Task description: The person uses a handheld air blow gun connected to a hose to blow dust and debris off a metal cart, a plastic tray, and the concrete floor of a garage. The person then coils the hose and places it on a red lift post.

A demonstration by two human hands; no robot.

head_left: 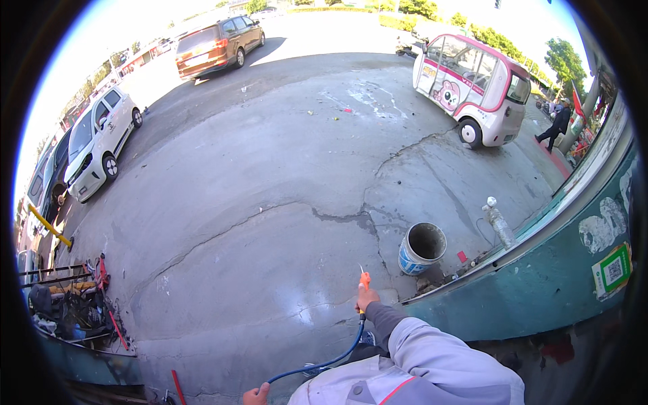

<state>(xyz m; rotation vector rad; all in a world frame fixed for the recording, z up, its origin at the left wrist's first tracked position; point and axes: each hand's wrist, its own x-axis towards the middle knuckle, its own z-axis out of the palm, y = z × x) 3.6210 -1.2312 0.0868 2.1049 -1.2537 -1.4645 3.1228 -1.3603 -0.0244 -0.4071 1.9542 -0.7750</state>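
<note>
My right hand [366, 299] is stretched out over the concrete, closed round an orange blow gun [364, 279] with a thin metal nozzle pointing away from me. From the gun's yellow lower end a blue hose [337, 358] curves down and to the left. At the lower edge of the head view, my left hand [256, 394] is closed on this hose; the frame cuts off part of that hand. Beyond my right hand, a little to the right, stands an upright white-and-blue bucket [422, 248] with a dirty inside.
A green ledge [520, 290] runs along the right, with a white-capped post [498, 221] beside it. Tools and scrap [71, 307] lie at left. Farther off are a white car [104, 138], a brown van [219, 44], a pink-and-white three-wheeler [472, 88] and a walking person [555, 126].
</note>
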